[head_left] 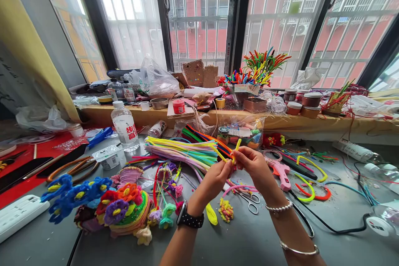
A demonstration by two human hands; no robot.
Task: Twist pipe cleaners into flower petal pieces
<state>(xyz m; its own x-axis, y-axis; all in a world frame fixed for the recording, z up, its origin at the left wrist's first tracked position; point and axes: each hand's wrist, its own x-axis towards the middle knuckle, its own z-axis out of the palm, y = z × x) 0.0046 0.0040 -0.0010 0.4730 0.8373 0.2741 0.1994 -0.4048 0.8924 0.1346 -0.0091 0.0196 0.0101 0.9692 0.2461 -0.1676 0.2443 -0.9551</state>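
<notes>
Both hands meet near the middle of the view, above the grey table. My left hand [220,176], with a black watch at its wrist, pinches a yellow pipe cleaner [237,144]. My right hand [251,164] is closed on the same pipe cleaner, whose short end sticks up between the hands. Right behind my left hand lies a bundle of pastel pipe cleaners [183,151]. Below the hands are a yellow looped piece [211,215], a small yellow and pink tuft [226,210] and scissors [250,203].
Fuzzy flowers [116,211] stand at the left, near a water bottle [124,126] and a white cup [107,158]. At the right lie a pink glue gun [282,174] with a black cord and curved pipe cleaners [307,191]. Jars [311,99] line the window ledge [280,121].
</notes>
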